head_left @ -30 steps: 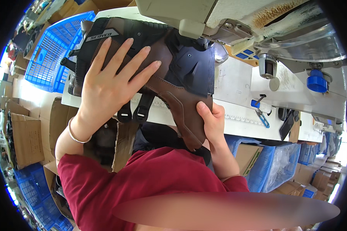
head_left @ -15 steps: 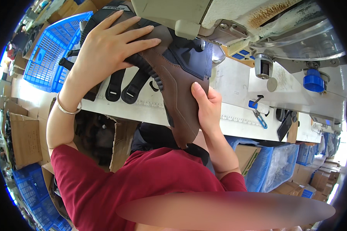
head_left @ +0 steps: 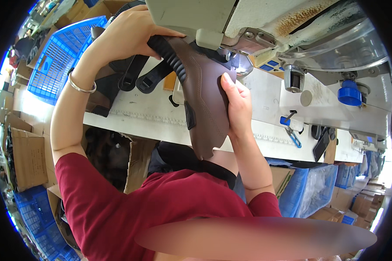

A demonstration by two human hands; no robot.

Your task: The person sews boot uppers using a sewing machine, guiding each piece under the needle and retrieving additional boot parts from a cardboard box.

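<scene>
A brown boot upper (head_left: 206, 102) with stitched lines and a black ribbed panel lies beneath the sewing machine head (head_left: 209, 37). Its notched lower end hangs past the table's front edge toward me. My left hand (head_left: 133, 32) grips the upper's far left part beside the ribbing, the fingers bent and partly hidden by the machine. On the right edge, my right hand (head_left: 239, 104) pinches the upper with the thumb on top and the fingers underneath. The needle area is mostly covered by the machine head, and a lamp glows just right of it.
Black straps with buckles (head_left: 146, 80) and dark boot pieces (head_left: 102, 93) lie on the white table (head_left: 139, 104) at left. A blue basket (head_left: 59, 65) stands beyond. Blue-handled snips (head_left: 294, 137) and a phone (head_left: 321, 145) lie at right. A cardboard box (head_left: 139, 165) is below.
The boot upper has turned and slid farther under the machine head. My left hand moved away from me and changed from lying spread on top to gripping; my right hand shifted slightly.
</scene>
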